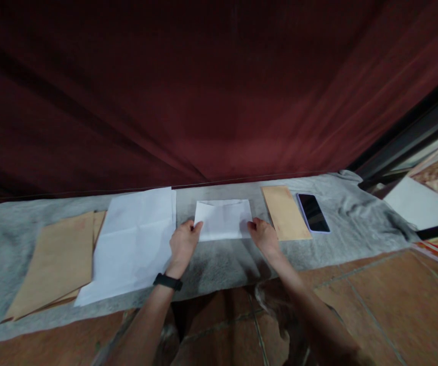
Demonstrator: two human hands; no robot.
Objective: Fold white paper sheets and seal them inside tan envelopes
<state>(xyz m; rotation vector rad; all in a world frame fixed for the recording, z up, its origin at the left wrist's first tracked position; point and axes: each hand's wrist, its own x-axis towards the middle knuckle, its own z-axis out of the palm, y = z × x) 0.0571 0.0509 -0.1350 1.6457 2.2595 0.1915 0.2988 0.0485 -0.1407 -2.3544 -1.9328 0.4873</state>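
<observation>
A folded sheet of white paper is held level in front of me, its upper layer edge showing near the top. My left hand pinches its left side between thumb and fingers. On the opposite side, my right hand grips the right edge the same way. Left of the hands lies a stack of larger white sheets with faint creases. A single brown envelope rests just right of my right hand.
Several brown envelopes lie piled at the far left. A phone with a purple edge sits beyond the single envelope. Everything lies on a grey cloth along a dark red curtain; brown floor tiles are in front.
</observation>
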